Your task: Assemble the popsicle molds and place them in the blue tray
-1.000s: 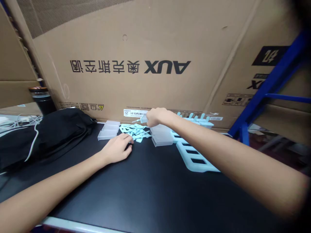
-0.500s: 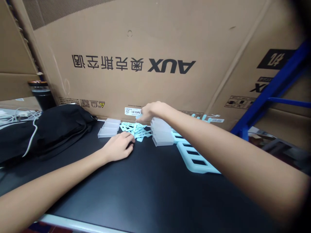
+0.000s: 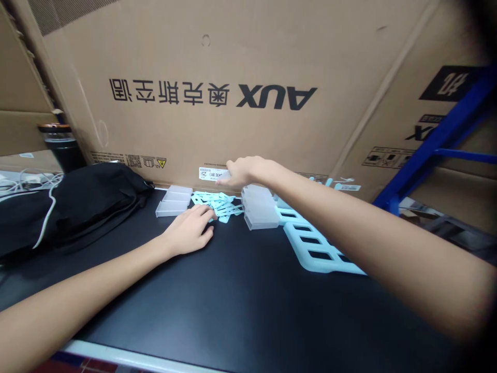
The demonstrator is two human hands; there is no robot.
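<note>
Though in a jumble, pale blue strips (image 3: 222, 203), thin and flat

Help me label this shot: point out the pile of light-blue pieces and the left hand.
Pile of light-blue pieces (image 3: 219, 202), head view: middle of the pile.
Left hand (image 3: 190, 229), head view: back of the hand.

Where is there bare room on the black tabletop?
Widest bare patch of black tabletop: between the left forearm, right forearm, light-blue slotted plastic rack and pale front edge. Smaller one: between left forearm and black fabric bag. Crowded: light-blue plastic strips between translucent plastic boxes, beside the left hand.
</note>
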